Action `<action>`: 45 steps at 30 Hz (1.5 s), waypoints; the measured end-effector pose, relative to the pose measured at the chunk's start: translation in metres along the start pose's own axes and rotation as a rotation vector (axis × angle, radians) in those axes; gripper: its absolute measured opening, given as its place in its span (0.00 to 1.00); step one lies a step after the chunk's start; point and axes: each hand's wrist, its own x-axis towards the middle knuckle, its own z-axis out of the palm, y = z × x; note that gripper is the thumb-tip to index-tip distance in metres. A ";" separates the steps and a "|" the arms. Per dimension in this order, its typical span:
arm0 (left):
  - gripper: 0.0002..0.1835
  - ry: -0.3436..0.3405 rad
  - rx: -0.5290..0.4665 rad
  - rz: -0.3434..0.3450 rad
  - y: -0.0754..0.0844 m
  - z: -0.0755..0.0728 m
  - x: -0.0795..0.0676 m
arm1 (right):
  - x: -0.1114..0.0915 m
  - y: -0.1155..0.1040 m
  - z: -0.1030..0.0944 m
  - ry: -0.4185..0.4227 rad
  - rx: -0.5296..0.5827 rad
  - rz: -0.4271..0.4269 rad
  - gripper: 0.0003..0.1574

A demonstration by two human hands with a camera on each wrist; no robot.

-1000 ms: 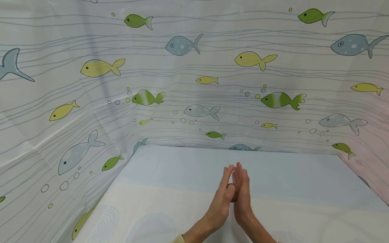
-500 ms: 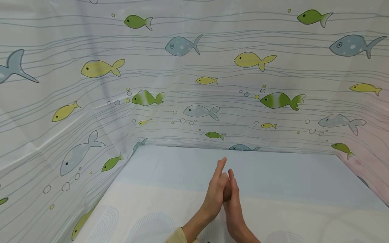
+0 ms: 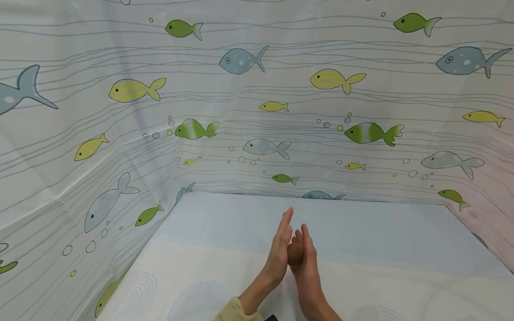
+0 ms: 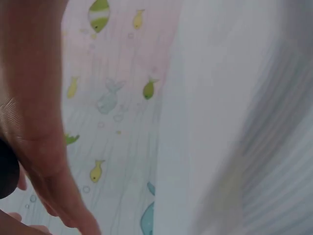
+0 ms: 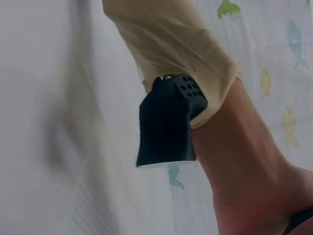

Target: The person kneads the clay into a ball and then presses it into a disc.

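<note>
In the head view, a small brown ball (image 3: 295, 254) sits between two facing palms. The left hand (image 3: 278, 255) presses on its left side, fingers straight and pointing up and away. From the other side the right hand (image 3: 307, 267) bears against the ball, its fingers also extended and a little lower than the left fingertips. Both hands are held over the table. Neither wrist view shows the ball. A dark wrist camera (image 5: 168, 122) on a beige-sleeved forearm (image 5: 249, 152) fills much of the right wrist view.
A table (image 3: 241, 223) with a pale blue and white patterned cover lies below the hands. White sheeting (image 3: 225, 98) printed with fish and wavy lines hangs around its back and sides. The beige sleeve (image 3: 237, 310) shows at the lower edge.
Both hands have shifted left with the ball. The left fingers slid forward past the right ones, and the ball shows more fully between the palms now.
</note>
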 end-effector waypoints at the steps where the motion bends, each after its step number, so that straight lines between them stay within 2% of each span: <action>1: 0.32 -0.009 -0.005 -0.011 -0.001 0.001 -0.002 | 0.001 -0.001 0.000 0.005 -0.005 -0.009 0.42; 9: 0.32 -0.086 -0.002 -0.005 -0.005 0.013 -0.015 | 0.014 -0.012 -0.007 0.103 -0.021 -0.011 0.42; 25: 0.32 -0.090 -0.032 -0.062 0.005 0.021 -0.023 | 0.029 -0.009 -0.019 0.143 -0.019 -0.008 0.44; 34: 0.32 -0.103 -0.004 -0.044 0.008 0.023 -0.024 | 0.035 -0.004 -0.029 0.167 -0.035 -0.017 0.43; 38: 0.31 -0.065 0.017 -0.034 0.011 0.022 -0.020 | 0.031 0.001 -0.026 0.135 -0.035 -0.006 0.43; 45: 0.29 0.078 0.045 0.028 0.014 0.010 0.000 | 0.016 0.005 -0.010 -0.014 -0.058 0.014 0.43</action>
